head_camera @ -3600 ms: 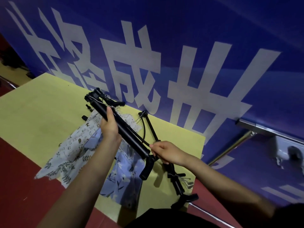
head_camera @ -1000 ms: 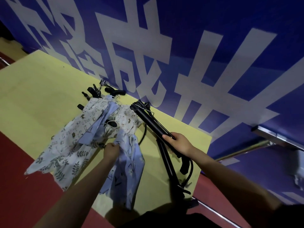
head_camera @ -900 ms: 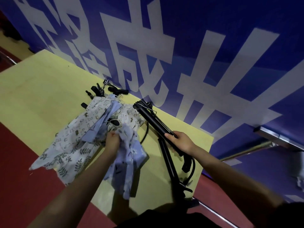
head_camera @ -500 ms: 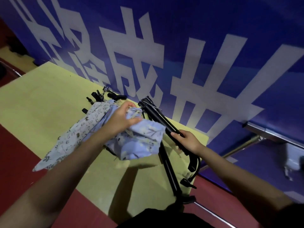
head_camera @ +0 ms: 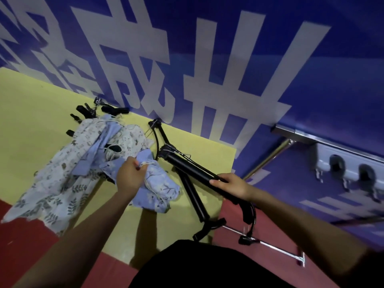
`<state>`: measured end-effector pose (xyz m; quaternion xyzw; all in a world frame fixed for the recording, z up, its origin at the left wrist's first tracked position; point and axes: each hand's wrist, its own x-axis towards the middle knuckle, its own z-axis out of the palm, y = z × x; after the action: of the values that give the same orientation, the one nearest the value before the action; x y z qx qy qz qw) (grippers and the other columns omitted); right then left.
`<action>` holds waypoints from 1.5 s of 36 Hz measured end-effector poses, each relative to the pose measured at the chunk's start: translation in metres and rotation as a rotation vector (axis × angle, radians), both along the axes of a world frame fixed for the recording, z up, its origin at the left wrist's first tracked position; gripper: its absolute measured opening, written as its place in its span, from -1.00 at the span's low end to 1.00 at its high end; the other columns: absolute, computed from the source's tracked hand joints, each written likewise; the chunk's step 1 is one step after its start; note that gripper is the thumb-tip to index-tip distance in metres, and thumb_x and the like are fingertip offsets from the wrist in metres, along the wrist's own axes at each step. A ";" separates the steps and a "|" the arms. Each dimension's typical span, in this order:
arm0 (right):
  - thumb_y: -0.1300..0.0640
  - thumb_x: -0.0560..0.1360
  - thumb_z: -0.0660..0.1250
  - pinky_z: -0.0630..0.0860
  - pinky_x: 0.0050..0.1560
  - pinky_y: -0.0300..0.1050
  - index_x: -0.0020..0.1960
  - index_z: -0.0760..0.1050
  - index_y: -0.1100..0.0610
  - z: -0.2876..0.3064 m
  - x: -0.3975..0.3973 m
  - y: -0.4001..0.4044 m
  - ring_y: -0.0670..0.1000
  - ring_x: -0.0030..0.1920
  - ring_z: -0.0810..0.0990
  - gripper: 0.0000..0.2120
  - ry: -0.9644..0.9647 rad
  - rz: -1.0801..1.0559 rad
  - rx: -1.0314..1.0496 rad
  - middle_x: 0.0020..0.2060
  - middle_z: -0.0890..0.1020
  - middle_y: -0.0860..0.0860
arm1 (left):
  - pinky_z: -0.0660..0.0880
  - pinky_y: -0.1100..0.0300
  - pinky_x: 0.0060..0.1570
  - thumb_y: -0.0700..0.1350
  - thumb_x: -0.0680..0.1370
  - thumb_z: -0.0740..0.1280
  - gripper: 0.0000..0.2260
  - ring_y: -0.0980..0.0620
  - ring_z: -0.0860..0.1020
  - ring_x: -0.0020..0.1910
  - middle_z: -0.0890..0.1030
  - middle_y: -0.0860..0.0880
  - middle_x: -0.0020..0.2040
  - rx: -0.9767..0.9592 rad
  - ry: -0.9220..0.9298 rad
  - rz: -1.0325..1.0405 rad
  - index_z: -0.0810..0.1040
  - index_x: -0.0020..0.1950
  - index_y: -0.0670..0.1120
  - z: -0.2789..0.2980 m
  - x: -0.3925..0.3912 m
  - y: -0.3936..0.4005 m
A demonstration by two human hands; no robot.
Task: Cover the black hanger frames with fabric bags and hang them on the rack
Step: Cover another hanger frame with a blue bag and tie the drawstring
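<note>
The right hand [head_camera: 230, 185] is wrapped round the black frame [head_camera: 188, 168], held just above the yellow table [head_camera: 31, 121], its long axis running from 10 o'clock down to 4 o'clock. Its free upper end points toward the blue bag [head_camera: 154, 187], which the left hand [head_camera: 129, 176] pinches at the drawstring, just beside that end, at its 8 o'clock. The bag's mouth likely needs turning toward 2 o'clock to slip over.

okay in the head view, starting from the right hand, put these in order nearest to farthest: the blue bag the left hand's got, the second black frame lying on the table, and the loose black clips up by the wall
From the right hand:
1. Second black frame, on the table just left of it.
2. Blue bag, further left, pinched by the left hand.
3. Loose black clips, far left by the wall.
</note>
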<state>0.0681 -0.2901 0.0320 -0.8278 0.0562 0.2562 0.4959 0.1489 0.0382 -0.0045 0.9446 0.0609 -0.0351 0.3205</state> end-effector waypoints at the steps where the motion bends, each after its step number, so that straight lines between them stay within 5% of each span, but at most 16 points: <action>1: -0.13 0.54 0.33 0.39 -0.40 -0.24 -0.27 0.41 0.09 0.000 -0.002 -0.001 -0.03 -0.43 0.48 -0.64 0.010 0.013 0.011 -0.47 0.47 -0.03 | 0.26 0.01 -0.30 -0.04 0.60 0.31 -0.71 -0.21 0.37 -0.35 0.35 -0.19 -0.34 -0.018 0.024 0.011 0.29 -0.21 -0.12 -0.002 -0.001 0.001; 6: -0.14 0.52 0.35 0.38 -0.40 -0.18 -0.22 0.44 0.15 -0.002 -0.012 -0.005 0.00 -0.44 0.47 -0.63 0.048 0.087 0.069 -0.43 0.45 0.04 | 0.25 0.10 -0.30 -0.01 0.61 0.29 -0.65 -0.08 0.39 -0.40 0.43 -0.18 -0.40 -0.103 0.140 0.053 0.38 -0.30 -0.17 -0.003 0.000 0.006; 10: -0.16 0.51 0.35 0.37 -0.30 -0.15 -0.28 0.50 0.02 -0.006 -0.016 -0.010 -0.03 -0.37 0.47 -0.69 0.098 0.175 -0.007 -0.42 0.47 -0.04 | 0.37 0.08 -0.34 -0.07 0.56 0.36 -0.70 -0.12 0.40 -0.42 0.48 -0.20 -0.44 -0.418 0.312 0.174 0.53 -0.30 -0.23 0.002 0.001 0.008; 14: -0.20 0.51 0.33 0.35 -0.28 -0.18 -0.19 0.54 0.03 -0.009 -0.016 -0.006 -0.06 -0.34 0.48 -0.69 0.103 0.254 -0.157 -0.38 0.50 -0.05 | 0.43 0.19 -0.46 -0.24 0.58 0.30 -0.83 -0.03 0.46 -0.50 0.49 -0.14 -0.44 -0.661 0.475 0.216 0.58 0.06 -0.33 0.008 0.005 0.011; 19: -0.34 0.50 0.21 0.43 -0.20 -0.08 -0.23 0.45 -0.08 -0.016 -0.012 0.007 0.01 -0.17 0.56 -0.65 -0.042 0.293 -0.457 -0.28 0.56 -0.05 | 0.12 0.26 -0.56 -0.01 0.66 0.17 -0.83 0.06 0.10 -0.57 0.17 0.00 -0.51 -0.577 0.696 0.076 0.44 0.20 -0.01 0.023 -0.002 0.016; 22: -0.34 0.52 0.18 0.38 -0.26 -0.12 -0.07 0.51 -0.06 -0.017 -0.010 0.017 -0.01 -0.13 0.54 -0.64 -0.117 0.255 -0.515 -0.22 0.58 -0.06 | 0.09 0.25 -0.52 0.13 0.68 0.02 -0.67 0.07 0.10 -0.56 0.18 0.01 -0.51 -0.509 0.762 0.044 0.45 0.05 -0.06 0.028 -0.006 0.018; 25: -0.31 0.53 0.18 0.37 -0.28 -0.15 0.06 0.55 -0.02 -0.014 -0.006 0.024 -0.02 -0.12 0.55 -0.60 -0.148 0.265 -0.498 -0.18 0.60 -0.05 | 0.12 0.19 -0.43 0.10 0.69 0.00 -0.64 -0.01 0.13 -0.50 0.23 -0.06 -0.46 -0.387 0.659 0.015 0.47 0.19 -0.09 0.029 -0.003 0.019; 27: -0.31 0.53 0.20 0.42 -0.21 -0.11 0.10 0.55 -0.03 -0.014 -0.004 0.026 0.00 -0.10 0.57 -0.60 -0.158 0.301 -0.475 -0.16 0.63 -0.04 | 0.25 0.10 -0.37 0.06 0.69 0.06 -0.65 -0.10 0.30 -0.42 0.37 -0.16 -0.34 -0.252 0.515 -0.058 0.46 0.31 -0.11 0.029 -0.001 0.023; 30: -0.30 0.52 0.22 0.47 -0.14 -0.08 0.10 0.56 -0.03 -0.014 -0.002 0.028 0.03 -0.09 0.57 -0.60 -0.165 0.387 -0.506 -0.15 0.64 -0.01 | 0.43 -0.05 0.03 0.05 0.64 0.21 -0.61 -0.24 0.51 0.11 0.50 -0.24 0.23 -0.083 0.382 -0.119 0.38 0.42 -0.11 0.026 0.001 0.031; 35: -0.34 0.50 0.20 0.43 -0.17 -0.10 0.12 0.56 -0.01 -0.015 -0.006 0.020 0.03 -0.06 0.58 -0.54 -0.167 0.501 -0.640 -0.10 0.65 0.00 | 0.38 0.02 0.10 0.10 0.57 0.33 -0.56 -0.20 0.46 0.26 0.46 -0.20 0.32 0.039 0.413 -0.172 0.43 0.35 -0.11 0.008 -0.005 0.031; 42: -0.35 0.50 0.18 0.37 -0.25 -0.13 0.04 0.54 -0.01 -0.022 -0.016 0.009 0.01 -0.12 0.56 -0.56 -0.134 0.464 -0.699 -0.17 0.62 -0.02 | 0.50 0.02 -0.08 0.22 0.48 0.39 -0.62 -0.08 0.59 -0.05 0.60 -0.08 -0.07 0.138 0.358 -0.205 0.43 -0.17 -0.08 -0.038 -0.016 0.041; 45: -0.35 0.50 0.19 0.38 -0.25 -0.11 0.02 0.54 0.01 -0.024 -0.021 0.007 0.02 -0.14 0.56 -0.55 -0.100 0.431 -0.682 -0.17 0.62 -0.01 | 0.46 0.05 -0.28 0.23 0.46 0.40 -0.52 -0.10 0.57 -0.30 0.55 -0.11 -0.30 0.180 0.326 -0.181 0.22 -0.37 -0.02 -0.063 -0.015 0.050; 48: -0.36 0.49 0.19 0.41 -0.22 -0.10 0.06 0.54 0.00 -0.023 -0.022 0.006 0.02 -0.12 0.57 -0.54 -0.058 0.408 -0.680 -0.14 0.63 -0.01 | 0.42 0.07 -0.27 0.12 0.46 0.45 -0.63 -0.22 0.59 -0.21 0.60 -0.26 -0.19 0.201 0.300 -0.114 0.34 -0.29 -0.06 -0.052 -0.022 0.038; 51: -0.35 0.50 0.19 0.45 -0.15 -0.07 0.09 0.54 0.00 -0.022 -0.023 0.005 0.03 -0.08 0.57 -0.53 -0.020 0.408 -0.686 -0.10 0.63 0.00 | 0.43 0.04 -0.14 0.02 0.47 0.46 -0.70 -0.20 0.57 -0.08 0.59 -0.16 -0.10 0.172 0.308 -0.030 0.47 -0.01 -0.13 -0.050 -0.026 0.028; 54: -0.35 0.50 0.18 0.49 -0.10 -0.02 0.11 0.54 0.00 -0.022 -0.025 0.004 0.04 -0.08 0.57 -0.53 0.010 0.418 -0.667 -0.09 0.63 0.01 | 0.49 -0.01 -0.04 -0.05 0.49 0.43 -0.76 -0.20 0.57 -0.02 0.59 -0.14 -0.03 0.199 0.350 -0.044 0.49 0.06 -0.11 -0.058 -0.025 0.027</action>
<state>0.0435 -0.2856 0.0100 -0.9359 -0.0310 0.3233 0.1363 0.1237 0.0655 -0.0625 0.9521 0.0984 -0.1997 0.2094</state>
